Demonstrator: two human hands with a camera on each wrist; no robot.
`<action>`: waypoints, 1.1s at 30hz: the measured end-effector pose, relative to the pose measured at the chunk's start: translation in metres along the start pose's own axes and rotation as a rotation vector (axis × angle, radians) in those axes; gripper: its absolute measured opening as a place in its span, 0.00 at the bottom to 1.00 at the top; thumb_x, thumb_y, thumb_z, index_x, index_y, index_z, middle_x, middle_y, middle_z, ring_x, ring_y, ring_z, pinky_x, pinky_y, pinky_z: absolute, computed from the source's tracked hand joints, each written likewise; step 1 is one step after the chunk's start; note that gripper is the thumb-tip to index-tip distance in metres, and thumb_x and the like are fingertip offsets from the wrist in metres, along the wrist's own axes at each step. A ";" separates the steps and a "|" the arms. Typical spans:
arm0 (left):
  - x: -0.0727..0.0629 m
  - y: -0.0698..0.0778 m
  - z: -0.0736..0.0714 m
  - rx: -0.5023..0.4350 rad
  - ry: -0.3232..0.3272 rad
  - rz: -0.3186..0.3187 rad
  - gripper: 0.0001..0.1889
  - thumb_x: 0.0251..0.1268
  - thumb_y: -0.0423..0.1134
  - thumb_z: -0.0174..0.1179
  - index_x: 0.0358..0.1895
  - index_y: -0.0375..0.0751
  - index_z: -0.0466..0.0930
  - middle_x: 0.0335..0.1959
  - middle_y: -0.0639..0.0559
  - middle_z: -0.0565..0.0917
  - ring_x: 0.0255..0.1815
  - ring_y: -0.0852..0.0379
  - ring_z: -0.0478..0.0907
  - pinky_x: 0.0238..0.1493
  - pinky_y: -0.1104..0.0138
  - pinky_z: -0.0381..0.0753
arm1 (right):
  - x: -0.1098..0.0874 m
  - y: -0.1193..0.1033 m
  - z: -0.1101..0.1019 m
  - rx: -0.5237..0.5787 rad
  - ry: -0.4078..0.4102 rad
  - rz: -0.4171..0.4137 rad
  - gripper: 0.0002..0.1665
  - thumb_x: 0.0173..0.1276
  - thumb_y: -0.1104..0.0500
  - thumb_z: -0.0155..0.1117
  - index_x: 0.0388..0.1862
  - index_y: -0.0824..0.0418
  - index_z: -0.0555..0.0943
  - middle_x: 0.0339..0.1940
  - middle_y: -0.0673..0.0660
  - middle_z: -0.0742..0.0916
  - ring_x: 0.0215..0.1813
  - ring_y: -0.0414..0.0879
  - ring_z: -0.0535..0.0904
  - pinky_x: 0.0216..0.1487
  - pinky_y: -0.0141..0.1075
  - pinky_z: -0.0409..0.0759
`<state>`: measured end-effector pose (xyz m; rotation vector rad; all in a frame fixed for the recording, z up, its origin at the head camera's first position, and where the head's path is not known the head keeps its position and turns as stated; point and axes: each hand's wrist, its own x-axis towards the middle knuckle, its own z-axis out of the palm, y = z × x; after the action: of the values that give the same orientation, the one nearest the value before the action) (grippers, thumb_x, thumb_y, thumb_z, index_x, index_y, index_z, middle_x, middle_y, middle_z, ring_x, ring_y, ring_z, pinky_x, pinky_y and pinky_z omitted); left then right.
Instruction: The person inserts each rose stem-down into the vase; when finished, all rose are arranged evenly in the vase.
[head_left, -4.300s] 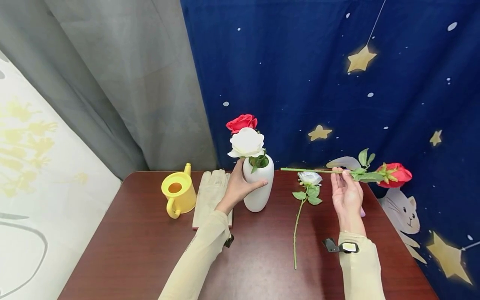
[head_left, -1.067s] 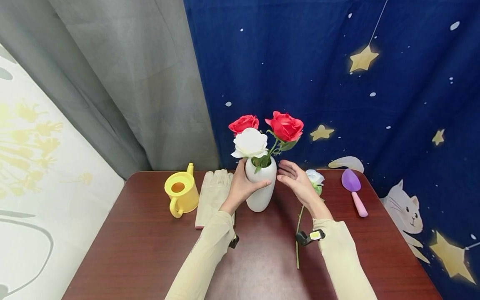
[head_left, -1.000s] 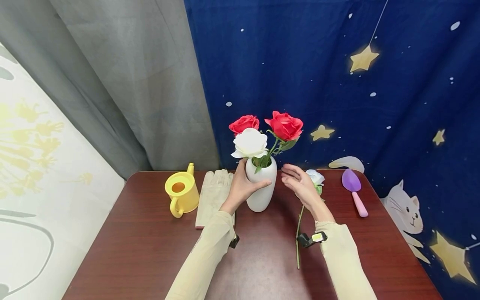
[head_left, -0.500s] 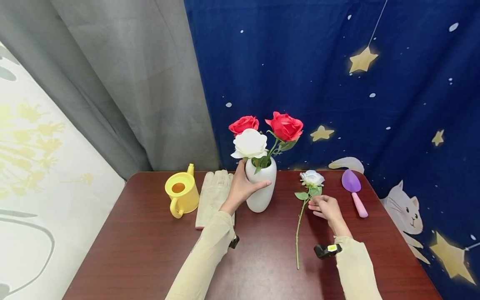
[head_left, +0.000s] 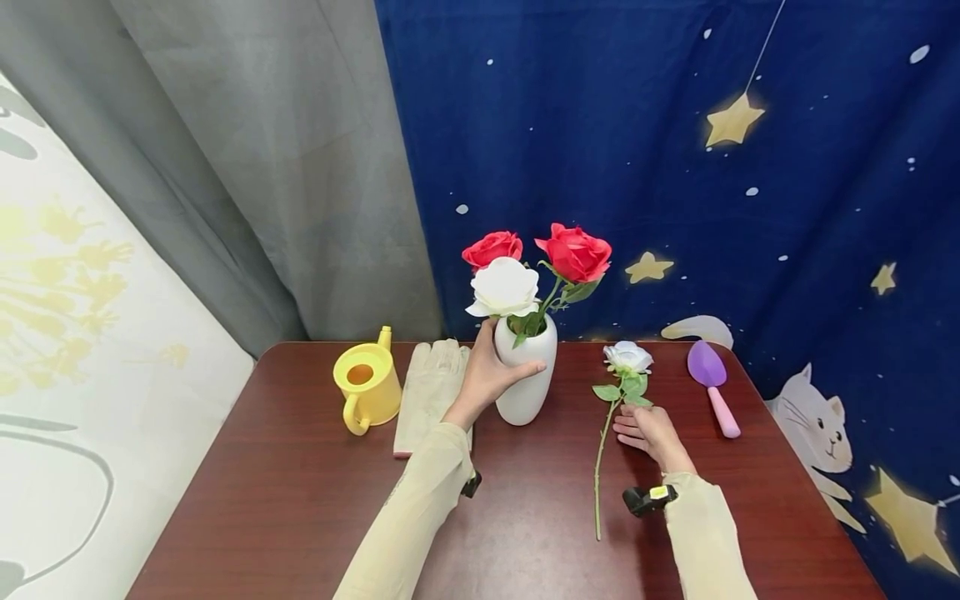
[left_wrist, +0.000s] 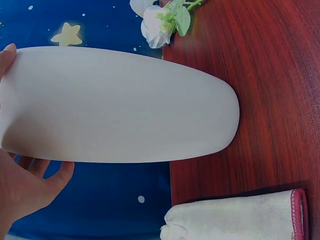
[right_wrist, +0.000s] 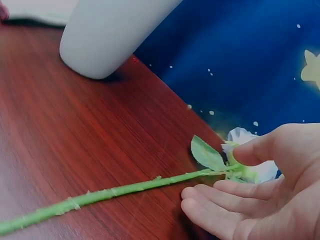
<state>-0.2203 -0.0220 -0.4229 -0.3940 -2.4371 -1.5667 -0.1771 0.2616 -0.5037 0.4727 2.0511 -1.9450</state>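
My left hand grips the white vase near its top, thumb across the front. The vase stands upright with a white rose and two red roses, one on the left and one on the right. Another white rose lies on the table, its long green stem pointing toward me. Beside that stem is my right hand, fingers loosely extended just below the leaves. In the right wrist view its thumb overlaps the bloom and the fingertips are close to the stem.
A yellow watering can and a pair of pale work gloves lie left of the vase. At the right edge of the brown table is a purple trowel with a pink handle. Curtains hang behind.
Earlier my right hand held the right-hand red rose; that rose now stands in the vase. The right hand has moved from the vase to the lying white rose. My left hand stays on the vase.
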 end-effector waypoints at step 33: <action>-0.002 0.001 0.000 -0.031 0.007 -0.004 0.49 0.37 0.55 0.75 0.64 0.44 0.59 0.57 0.55 0.70 0.54 0.59 0.71 0.49 0.59 0.74 | 0.020 0.013 -0.010 0.383 -0.214 0.029 0.11 0.70 0.69 0.51 0.39 0.64 0.81 0.33 0.53 0.86 0.38 0.42 0.83 0.42 0.33 0.79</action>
<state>-0.2181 -0.0216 -0.4227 -0.3889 -2.4123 -1.6067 -0.1900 0.2734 -0.5231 0.3499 1.5394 -2.2677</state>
